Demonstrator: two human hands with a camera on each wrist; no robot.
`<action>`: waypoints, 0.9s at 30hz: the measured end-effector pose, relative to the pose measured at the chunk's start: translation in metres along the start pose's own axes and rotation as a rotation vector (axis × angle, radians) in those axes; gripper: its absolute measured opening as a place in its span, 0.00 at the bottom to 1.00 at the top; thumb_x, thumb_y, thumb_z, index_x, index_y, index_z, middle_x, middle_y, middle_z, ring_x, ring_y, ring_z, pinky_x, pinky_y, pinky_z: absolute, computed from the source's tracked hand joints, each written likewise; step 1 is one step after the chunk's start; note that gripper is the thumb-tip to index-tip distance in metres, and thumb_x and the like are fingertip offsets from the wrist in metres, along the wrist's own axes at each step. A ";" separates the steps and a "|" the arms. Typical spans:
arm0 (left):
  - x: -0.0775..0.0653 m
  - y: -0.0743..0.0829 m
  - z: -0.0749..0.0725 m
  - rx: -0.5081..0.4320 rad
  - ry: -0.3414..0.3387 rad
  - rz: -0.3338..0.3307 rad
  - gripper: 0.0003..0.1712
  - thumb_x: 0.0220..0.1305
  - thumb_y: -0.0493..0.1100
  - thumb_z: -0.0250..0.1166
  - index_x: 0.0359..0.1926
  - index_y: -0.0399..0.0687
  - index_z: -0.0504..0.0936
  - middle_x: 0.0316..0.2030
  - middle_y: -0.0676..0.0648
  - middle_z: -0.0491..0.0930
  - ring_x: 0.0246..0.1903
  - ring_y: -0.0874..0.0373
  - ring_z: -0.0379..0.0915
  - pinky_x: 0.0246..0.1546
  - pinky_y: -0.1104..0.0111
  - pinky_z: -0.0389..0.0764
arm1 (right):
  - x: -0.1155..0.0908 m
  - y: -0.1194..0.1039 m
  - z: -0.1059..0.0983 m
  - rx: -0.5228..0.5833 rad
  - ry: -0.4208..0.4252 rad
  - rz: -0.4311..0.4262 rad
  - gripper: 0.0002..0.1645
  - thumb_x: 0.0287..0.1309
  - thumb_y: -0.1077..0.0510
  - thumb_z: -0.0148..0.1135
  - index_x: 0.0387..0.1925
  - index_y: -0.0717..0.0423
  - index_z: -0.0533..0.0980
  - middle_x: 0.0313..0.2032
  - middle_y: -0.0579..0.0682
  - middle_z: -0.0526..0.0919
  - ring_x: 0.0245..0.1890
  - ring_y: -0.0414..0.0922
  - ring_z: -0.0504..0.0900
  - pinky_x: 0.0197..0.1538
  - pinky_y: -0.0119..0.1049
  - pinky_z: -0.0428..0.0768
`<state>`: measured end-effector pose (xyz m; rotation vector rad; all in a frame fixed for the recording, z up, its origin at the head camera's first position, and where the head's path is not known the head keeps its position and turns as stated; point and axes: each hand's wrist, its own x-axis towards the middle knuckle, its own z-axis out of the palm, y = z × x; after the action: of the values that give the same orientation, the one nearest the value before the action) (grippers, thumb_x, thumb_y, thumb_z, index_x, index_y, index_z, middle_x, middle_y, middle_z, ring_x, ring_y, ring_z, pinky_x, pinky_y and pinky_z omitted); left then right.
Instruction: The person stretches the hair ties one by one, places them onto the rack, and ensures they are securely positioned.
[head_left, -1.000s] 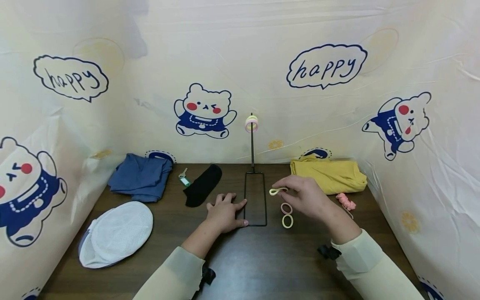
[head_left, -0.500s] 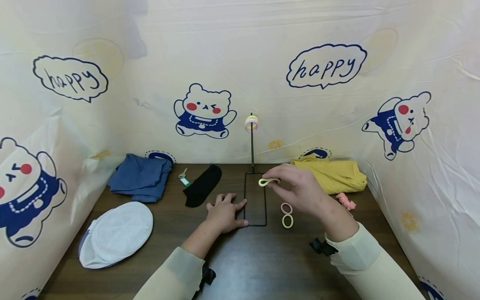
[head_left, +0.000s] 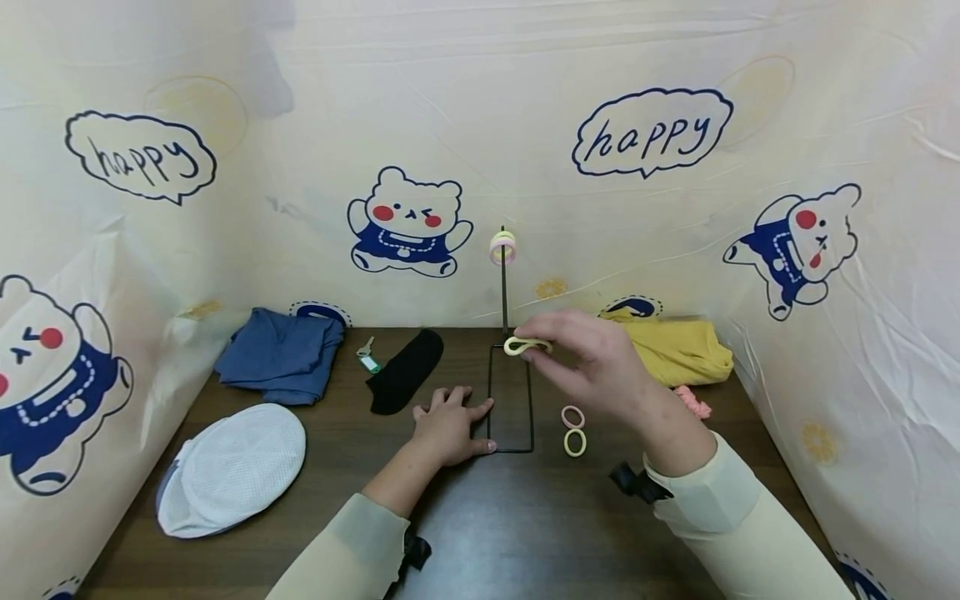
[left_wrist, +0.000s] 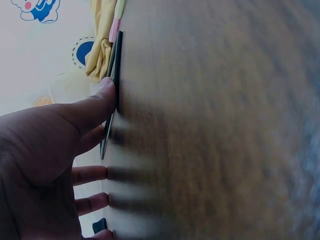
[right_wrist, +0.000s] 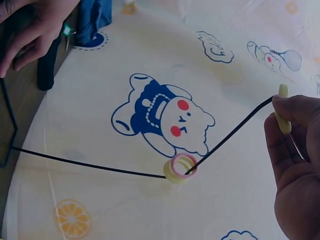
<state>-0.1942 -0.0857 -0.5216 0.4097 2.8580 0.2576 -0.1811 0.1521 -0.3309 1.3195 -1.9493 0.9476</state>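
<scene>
A black wire stand [head_left: 532, 400] has a rectangular base and an upright post with an arm. Pink and yellow hair ties [head_left: 502, 247] hang together at the arm's bend. My right hand [head_left: 592, 358] pinches a pale yellow hair tie [head_left: 517, 346] between thumb and fingers; in the right wrist view this hair tie [right_wrist: 284, 120] is right at the arm's end. Fingers spread, my left hand [head_left: 447, 429] presses on the left side of the base, thumb at its near corner. A pink hair tie [head_left: 573, 417] and a yellow one [head_left: 575, 442] lie right of the base.
Left of the stand lie a black sock [head_left: 407, 372], a key with a green tag [head_left: 368, 358], a folded blue cloth [head_left: 281, 354] and a white cap [head_left: 232, 471]. A folded yellow cloth [head_left: 682, 350] and a pink bundle [head_left: 692, 402] lie on the right. A printed curtain encloses the table.
My right hand has moved left with the yellow hair tie and slightly up in the head view, from beside the base to over its far end. The left hand has stayed put.
</scene>
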 end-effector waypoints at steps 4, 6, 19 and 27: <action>-0.001 0.000 0.000 0.001 -0.005 -0.002 0.46 0.59 0.74 0.68 0.76 0.77 0.66 0.78 0.46 0.58 0.73 0.36 0.52 0.58 0.32 0.62 | 0.006 0.000 0.000 -0.009 -0.013 0.020 0.16 0.57 0.68 0.74 0.48 0.59 0.86 0.47 0.51 0.89 0.48 0.47 0.87 0.56 0.33 0.80; -0.001 0.000 -0.001 0.001 -0.006 -0.002 0.46 0.59 0.74 0.68 0.77 0.77 0.66 0.78 0.46 0.58 0.74 0.36 0.52 0.58 0.32 0.62 | 0.008 0.001 0.000 -0.025 -0.027 0.040 0.16 0.57 0.67 0.74 0.48 0.58 0.86 0.48 0.51 0.89 0.50 0.46 0.87 0.57 0.33 0.79; -0.001 0.000 -0.001 -0.001 -0.011 -0.004 0.46 0.60 0.74 0.68 0.77 0.77 0.65 0.78 0.46 0.57 0.74 0.37 0.51 0.58 0.33 0.61 | 0.013 0.009 0.004 -0.029 -0.072 0.068 0.15 0.58 0.67 0.75 0.48 0.57 0.87 0.48 0.49 0.88 0.44 0.41 0.85 0.49 0.30 0.81; -0.001 0.001 -0.001 -0.001 -0.012 -0.001 0.46 0.60 0.74 0.68 0.77 0.76 0.66 0.78 0.46 0.57 0.74 0.36 0.51 0.59 0.32 0.61 | 0.016 0.023 0.007 -0.061 -0.086 0.100 0.15 0.57 0.68 0.75 0.47 0.58 0.87 0.47 0.51 0.88 0.41 0.42 0.86 0.46 0.36 0.84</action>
<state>-0.1929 -0.0853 -0.5199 0.4085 2.8463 0.2553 -0.2085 0.1440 -0.3270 1.2572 -2.1096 0.8834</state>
